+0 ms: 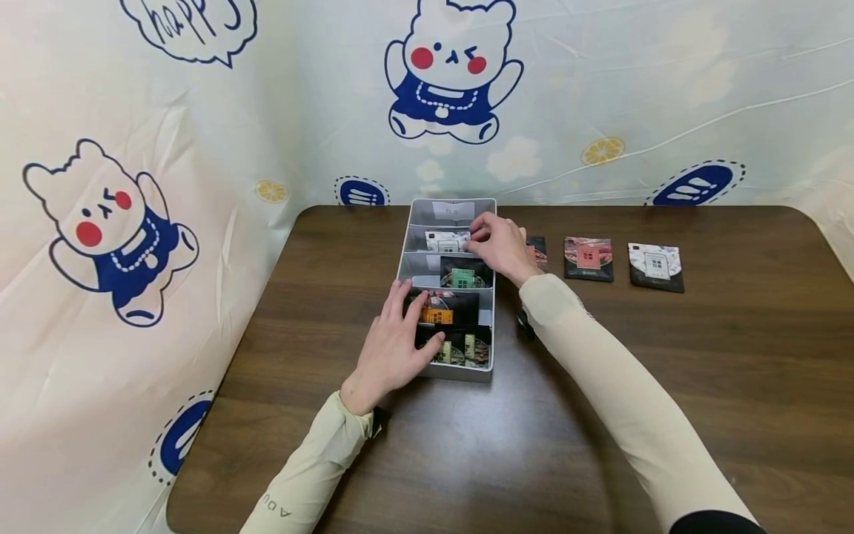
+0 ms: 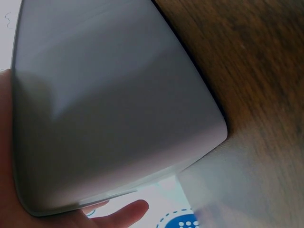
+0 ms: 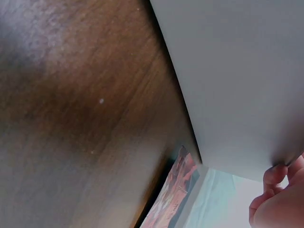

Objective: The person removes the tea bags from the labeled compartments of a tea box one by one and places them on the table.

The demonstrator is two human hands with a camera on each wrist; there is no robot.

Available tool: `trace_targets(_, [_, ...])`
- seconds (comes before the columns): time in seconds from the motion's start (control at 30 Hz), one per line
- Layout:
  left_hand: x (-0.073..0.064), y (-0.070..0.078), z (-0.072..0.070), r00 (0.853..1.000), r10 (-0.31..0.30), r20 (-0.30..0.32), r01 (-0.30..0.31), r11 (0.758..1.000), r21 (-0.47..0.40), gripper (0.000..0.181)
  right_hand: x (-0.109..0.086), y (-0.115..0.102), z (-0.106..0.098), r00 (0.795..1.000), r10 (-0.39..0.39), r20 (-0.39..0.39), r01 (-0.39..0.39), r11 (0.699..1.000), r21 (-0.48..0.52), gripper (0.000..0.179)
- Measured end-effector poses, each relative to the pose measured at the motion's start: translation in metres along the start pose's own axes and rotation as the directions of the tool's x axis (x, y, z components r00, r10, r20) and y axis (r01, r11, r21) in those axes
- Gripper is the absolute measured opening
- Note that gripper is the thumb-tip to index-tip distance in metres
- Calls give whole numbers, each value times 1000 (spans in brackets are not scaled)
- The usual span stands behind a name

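My left hand (image 1: 395, 345), spread, touches the box (image 1: 460, 374); my right hand (image 1: 499, 245) pinches the far packet (image 1: 445, 241) — tilting could snag it.

pale fabric backdrop (image 1: 600, 67), printed cartoon bears (image 1: 442, 100), orange slices (image 1: 603, 151), wooden table (image 1: 734, 378)

Smooth, matt plastic is shown by the box (image 1: 467, 374) at the far edge of the wood-grained, softly glossy worktop (image 1: 734, 371).
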State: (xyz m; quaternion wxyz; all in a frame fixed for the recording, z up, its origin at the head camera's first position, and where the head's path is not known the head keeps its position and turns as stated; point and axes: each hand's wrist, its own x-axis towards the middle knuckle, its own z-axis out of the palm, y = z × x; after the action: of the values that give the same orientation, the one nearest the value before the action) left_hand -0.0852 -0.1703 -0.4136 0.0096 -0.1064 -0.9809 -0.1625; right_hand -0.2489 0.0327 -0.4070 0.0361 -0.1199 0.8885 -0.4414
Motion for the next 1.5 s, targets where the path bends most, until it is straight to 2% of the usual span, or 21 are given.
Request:
trace_targets(0.27, [0, 1, 0, 1000, 2, -8, -2, 1000, -2, 69, 3, 1, -4, 996, -11, 84, 17, 997, -69, 18])
trace_targets(0.47, [0, 1, 0, 1000, 0, -8, 0, 1000, -3, 69, 4, 1, -5, 994, -1, 109, 12, 995, -101, 17])
trace_targets(1.5, [1, 0, -1, 1000, -1, 2, 1, 1000, -5, 70, -1, 3, -9, 991, -40, 128, 47, 997, -58, 16])
